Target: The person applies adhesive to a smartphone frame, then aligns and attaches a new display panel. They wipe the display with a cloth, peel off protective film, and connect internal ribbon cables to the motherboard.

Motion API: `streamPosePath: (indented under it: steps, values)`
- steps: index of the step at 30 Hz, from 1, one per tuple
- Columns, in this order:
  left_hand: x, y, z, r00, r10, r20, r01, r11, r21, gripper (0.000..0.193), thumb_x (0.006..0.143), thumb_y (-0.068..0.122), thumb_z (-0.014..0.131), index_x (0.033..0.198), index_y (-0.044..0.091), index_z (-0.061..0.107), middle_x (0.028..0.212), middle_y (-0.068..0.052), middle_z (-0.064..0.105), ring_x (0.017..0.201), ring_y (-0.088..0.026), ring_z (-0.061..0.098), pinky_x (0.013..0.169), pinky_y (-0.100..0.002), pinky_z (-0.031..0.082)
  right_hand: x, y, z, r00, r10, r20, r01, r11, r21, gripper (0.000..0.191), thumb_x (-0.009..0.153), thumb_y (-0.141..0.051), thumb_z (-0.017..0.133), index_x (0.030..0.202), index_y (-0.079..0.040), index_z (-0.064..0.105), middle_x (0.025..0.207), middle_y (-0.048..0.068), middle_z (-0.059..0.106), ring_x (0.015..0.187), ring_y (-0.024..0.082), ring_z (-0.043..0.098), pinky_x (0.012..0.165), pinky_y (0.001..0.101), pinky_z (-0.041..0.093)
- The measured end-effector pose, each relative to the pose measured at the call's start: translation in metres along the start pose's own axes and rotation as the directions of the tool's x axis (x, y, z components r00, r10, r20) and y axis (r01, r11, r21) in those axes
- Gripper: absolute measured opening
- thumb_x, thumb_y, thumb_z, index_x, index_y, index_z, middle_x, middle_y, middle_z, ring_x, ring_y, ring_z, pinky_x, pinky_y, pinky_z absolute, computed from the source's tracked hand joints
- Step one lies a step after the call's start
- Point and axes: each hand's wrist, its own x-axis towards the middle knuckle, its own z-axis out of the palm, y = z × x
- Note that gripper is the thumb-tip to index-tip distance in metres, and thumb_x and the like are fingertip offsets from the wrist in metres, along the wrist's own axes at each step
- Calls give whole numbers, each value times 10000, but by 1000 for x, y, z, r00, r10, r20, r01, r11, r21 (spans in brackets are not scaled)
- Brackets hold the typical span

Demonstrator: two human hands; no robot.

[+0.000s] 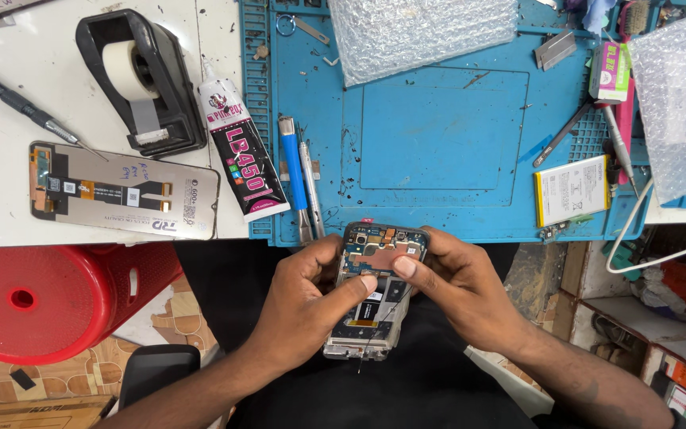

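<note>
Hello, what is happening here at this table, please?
A person holds an opened phone over their lap, at the edge of a blue work mat. The left hand grips its left side and the right hand its right side, with both thumbs pressing on the exposed inner parts near the top. Its back cover is off. On the table lie a detached screen panel, a glue tube, a tape dispenser and a flat battery.

Both hands grip opened phone over lap
</note>
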Motion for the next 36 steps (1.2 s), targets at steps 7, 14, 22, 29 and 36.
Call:
streamPosePath:
  steps: [7,14,22,29,36]
  values:
    - [0,0,3,999,-28,16,29,1000,-10,324,931,222,650,1180,15,660,903,-87,772,790,-111,747,699,-274,621,1,2,1,999,-37,-39,38,999,31,317,1027,-184,597,1258,26,651,1085,114,750,986,134,709,836,322,616]
    - [-1,2,8,999,49,20,-51,990,132,383,872,124,719,1220,26,592,1005,-76,730,889,-118,722,770,-289,614,1,5,2,997,-63,-54,66,995,71,304,1033,-177,598,1253,26,652,1065,92,735,947,121,691,792,308,605]
    - [3,-6,7,997,76,5,-76,997,-1,443,843,76,715,1271,17,620,1064,-66,721,955,-109,713,845,-300,613,-2,4,8,998,-56,-16,57,995,86,305,1035,-158,579,1272,26,634,1132,102,732,1045,132,694,901,325,602]
    - [4,-5,5,998,-50,28,53,990,-134,418,824,87,730,1226,-7,666,1023,-88,740,909,-115,713,825,-303,610,-4,2,9,998,-69,-11,69,994,85,303,1039,-161,584,1259,41,636,1155,116,737,1074,143,700,932,328,598]
    - [-1,-4,7,998,53,33,-52,997,-53,418,892,170,743,1256,0,630,1062,-85,733,954,-112,710,844,-293,610,-8,-2,5,996,-71,-53,72,997,17,306,1032,-157,590,1257,40,653,1147,120,735,1047,138,685,888,319,588]
